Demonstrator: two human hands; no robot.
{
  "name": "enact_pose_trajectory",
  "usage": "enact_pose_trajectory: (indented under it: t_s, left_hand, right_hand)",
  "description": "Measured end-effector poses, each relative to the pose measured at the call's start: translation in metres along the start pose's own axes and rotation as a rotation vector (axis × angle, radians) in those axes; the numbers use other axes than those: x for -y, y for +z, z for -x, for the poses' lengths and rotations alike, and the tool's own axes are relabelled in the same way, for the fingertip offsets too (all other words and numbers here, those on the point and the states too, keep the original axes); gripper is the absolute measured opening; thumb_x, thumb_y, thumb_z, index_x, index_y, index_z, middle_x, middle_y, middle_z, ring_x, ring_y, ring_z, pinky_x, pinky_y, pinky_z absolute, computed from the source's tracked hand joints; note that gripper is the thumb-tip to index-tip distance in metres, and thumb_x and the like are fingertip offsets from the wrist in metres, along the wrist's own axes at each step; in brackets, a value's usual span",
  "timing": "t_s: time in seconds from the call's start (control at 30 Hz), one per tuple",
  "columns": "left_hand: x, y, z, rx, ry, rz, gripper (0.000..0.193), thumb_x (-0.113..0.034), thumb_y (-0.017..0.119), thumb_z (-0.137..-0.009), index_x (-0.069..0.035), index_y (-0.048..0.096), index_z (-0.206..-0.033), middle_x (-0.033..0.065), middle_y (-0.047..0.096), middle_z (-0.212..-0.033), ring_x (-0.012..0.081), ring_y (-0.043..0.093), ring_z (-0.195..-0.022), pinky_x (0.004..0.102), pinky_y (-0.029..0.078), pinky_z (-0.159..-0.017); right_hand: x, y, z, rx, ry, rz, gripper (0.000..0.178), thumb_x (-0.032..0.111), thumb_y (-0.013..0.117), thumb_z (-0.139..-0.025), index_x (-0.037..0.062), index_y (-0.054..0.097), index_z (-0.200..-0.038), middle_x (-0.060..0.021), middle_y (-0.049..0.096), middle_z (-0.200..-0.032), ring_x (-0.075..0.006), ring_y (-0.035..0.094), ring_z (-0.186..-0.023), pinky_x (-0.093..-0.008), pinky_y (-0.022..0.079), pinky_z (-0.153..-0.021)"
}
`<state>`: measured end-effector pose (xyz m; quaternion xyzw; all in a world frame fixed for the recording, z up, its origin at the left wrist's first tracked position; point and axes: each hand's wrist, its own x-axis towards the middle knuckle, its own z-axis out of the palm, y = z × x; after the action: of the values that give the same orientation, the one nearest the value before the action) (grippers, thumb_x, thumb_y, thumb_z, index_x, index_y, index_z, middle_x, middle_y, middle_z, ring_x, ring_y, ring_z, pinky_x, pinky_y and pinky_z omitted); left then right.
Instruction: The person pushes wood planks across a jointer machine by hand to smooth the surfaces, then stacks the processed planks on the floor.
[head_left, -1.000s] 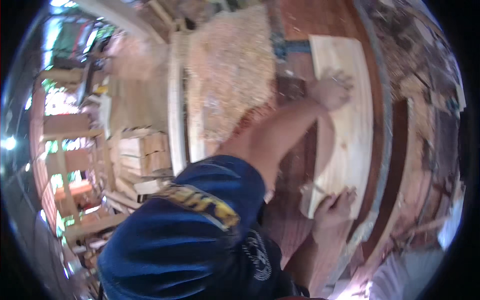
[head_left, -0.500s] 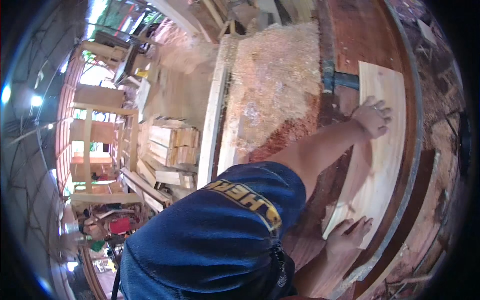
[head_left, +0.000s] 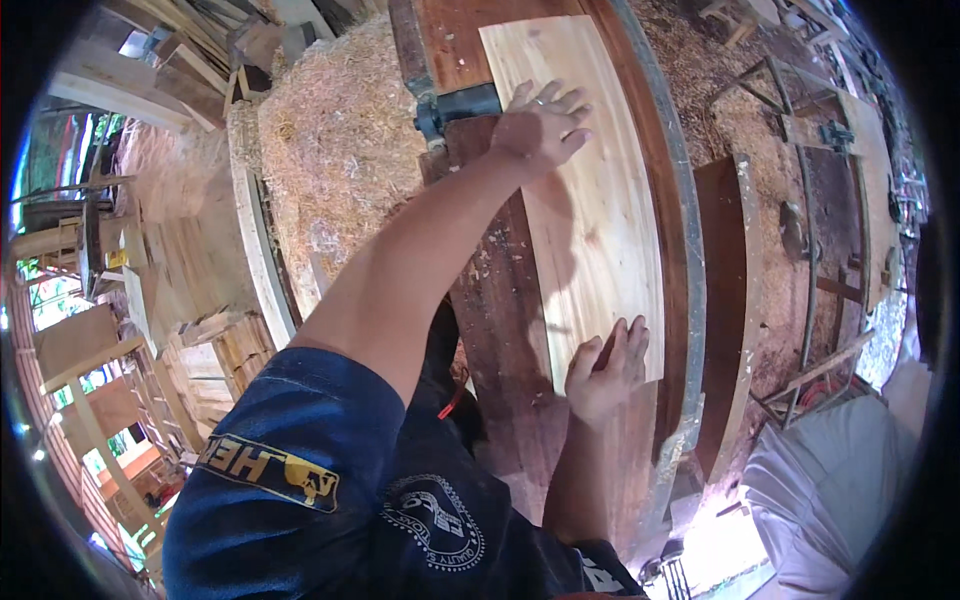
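A pale wooden board [head_left: 600,220] lies lengthwise on a long brown machine bed [head_left: 505,300] that looks like a jointer. My left hand [head_left: 545,128] rests flat on the board's far part, its fingers spread and a ring on one of them. Right beside that hand, a dark cylinder [head_left: 468,103] sticks out from the left of the board. At the board's near end is my right hand [head_left: 608,372], fingers stretched forward and thumb apart. Its palm seems to press against the end edge, though the contact is partly hidden.
A heap of wood shavings [head_left: 340,150] lies left of the bed. Along its right side runs a raised brown fence [head_left: 655,150], with another brown panel [head_left: 725,310] beyond. A person in grey clothing [head_left: 840,500] is at the lower right. Stacked lumber [head_left: 225,350] stands at the left.
The view has swung to the right, bringing in the person in grey. The board and both hands have slid forward along the bed, so more of the board extends past the dark cylinder.
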<state>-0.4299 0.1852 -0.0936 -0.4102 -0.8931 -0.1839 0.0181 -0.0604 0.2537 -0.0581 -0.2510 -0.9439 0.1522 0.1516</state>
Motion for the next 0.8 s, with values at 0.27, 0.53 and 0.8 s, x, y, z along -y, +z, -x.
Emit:
enact_pose_trajectory:
  t_s: [0.27,0.53,0.8]
  left_hand:
    - [0.027,0.003,-0.024,-0.037,0.013,-0.092,0.050,-0.053,0.049,-0.104,-0.024,0.062,-0.143,-0.0017,0.045,-0.162,0.0257,0.036,-0.153,0.0543,0.018,-0.127]
    - [0.051,-0.003,-0.037,-0.074,0.043,-0.148,0.050,-0.052,0.049,-0.104,-0.023,0.062,-0.144,0.0006,0.047,-0.161,0.0263,0.036,-0.152,0.0539,0.019,-0.127]
    - [0.061,-0.021,-0.060,0.072,0.027,-0.056,0.052,-0.040,0.047,-0.105,-0.015,0.054,-0.149,0.0079,0.042,-0.163,0.0346,0.033,-0.153,0.0581,0.022,-0.124]
  right_hand:
    - [0.012,0.021,-0.027,-0.072,0.001,-0.003,0.042,0.024,0.059,-0.097,-0.0015,0.065,-0.131,-0.0266,0.058,-0.145,-0.0498,0.054,-0.134,-0.0569,0.046,-0.106]
    - [0.025,0.039,-0.042,-0.076,0.026,0.028,0.046,0.028,0.058,-0.097,0.0016,0.064,-0.135,-0.0237,0.057,-0.148,-0.0474,0.053,-0.137,-0.0542,0.045,-0.105]
    - [0.037,0.049,-0.067,-0.017,0.075,0.059,0.048,0.029,0.057,-0.098,0.0056,0.061,-0.140,-0.0206,0.053,-0.153,-0.0441,0.050,-0.141,-0.0525,0.039,-0.108]
